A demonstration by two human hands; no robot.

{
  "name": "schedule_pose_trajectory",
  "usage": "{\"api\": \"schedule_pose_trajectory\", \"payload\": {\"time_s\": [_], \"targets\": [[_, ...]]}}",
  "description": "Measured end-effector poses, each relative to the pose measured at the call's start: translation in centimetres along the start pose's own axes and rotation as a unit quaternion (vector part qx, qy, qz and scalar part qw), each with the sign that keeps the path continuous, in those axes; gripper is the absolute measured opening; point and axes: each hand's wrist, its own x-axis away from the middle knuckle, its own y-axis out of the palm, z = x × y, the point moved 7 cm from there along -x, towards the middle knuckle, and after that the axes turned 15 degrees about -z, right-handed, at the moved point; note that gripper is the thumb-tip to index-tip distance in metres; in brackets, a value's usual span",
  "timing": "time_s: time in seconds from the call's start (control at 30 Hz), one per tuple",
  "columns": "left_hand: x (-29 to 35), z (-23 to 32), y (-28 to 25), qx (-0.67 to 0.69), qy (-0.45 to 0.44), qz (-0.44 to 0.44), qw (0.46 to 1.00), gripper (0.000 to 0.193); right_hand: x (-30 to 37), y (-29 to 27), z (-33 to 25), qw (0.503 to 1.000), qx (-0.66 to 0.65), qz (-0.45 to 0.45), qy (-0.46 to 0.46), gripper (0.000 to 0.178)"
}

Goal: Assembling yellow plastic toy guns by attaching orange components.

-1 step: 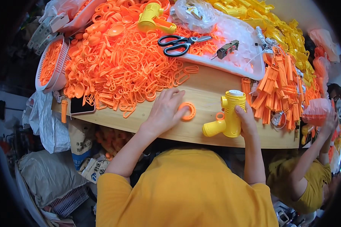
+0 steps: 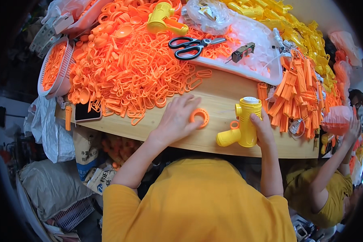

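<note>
My right hand (image 2: pixel 263 128) grips a yellow plastic toy housing (image 2: pixel 248 123). It has an upright barrel with a round white top and a stubby handle pointing left. A small orange loop (image 2: pixel 234 125) sits where handle and barrel meet. Left of it, an orange ring (image 2: pixel 206 117) lies on the wooden table (image 2: pixel 213 90). The thumb of my left hand (image 2: pixel 175 121) is at the ring's left edge; whether it presses on it I cannot tell. The other fingers of that hand are apart and slightly blurred, with nothing between them.
Orange plastic parts (image 2: pixel 137 68) are heaped at the back left, with black-handled scissors (image 2: pixel 193 47) on them. A white tray (image 2: pixel 230 67) of translucent pieces stands behind. Orange strips (image 2: pixel 292 86) and yellow parts (image 2: pixel 306 40) pile up rightward. Another person (image 2: pixel 322 189) works at right.
My left thumb has drawn back from over the ring's opening to its left side, and more of the ring shows. The right hand has hardly moved.
</note>
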Motion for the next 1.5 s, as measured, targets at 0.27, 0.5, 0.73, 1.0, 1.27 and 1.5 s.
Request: {"api": "schedule_pose_trajectory", "payload": {"time_s": [0.27, 0.5, 0.73, 1.0, 1.27, 1.5], "targets": [[-0.8, -0.5, -0.4, 0.131, 0.036, -0.03, 0.99, 0.055, -0.1, 3.8, -1.0, 0.988, 0.132, -0.067, 0.046, 0.052], [-1.8, 1.5, 0.0, 0.493, -0.015, -0.198, 0.847, 0.047, -1.4, 9.7, -1.1, 0.963, 0.179, -0.19, 0.066, 0.054], [0.6, 0.8, 1.5, 0.543, -0.057, -0.176, 0.819, 0.047, -1.6, 10.0, 0.3, 0.959, 0.188, -0.197, 0.083, 0.051], [0.9, 0.6, 2.6, 0.574, -0.069, -0.194, 0.793, 0.045, -1.2, 10.4, 0.8, 0.958, 0.146, -0.217, 0.122, 0.049], [1.4, -0.3, 4.9, 0.598, -0.119, -0.144, 0.78, 0.018, -1.2, 12.3, 1.9, 0.927, 0.253, -0.245, 0.127, 0.05], [2.7, 1.6, 5.1, 0.535, -0.003, -0.178, 0.826, 0.025, -0.9, 12.2, 3.4, 0.921, 0.225, -0.292, 0.127, 0.058]]}}
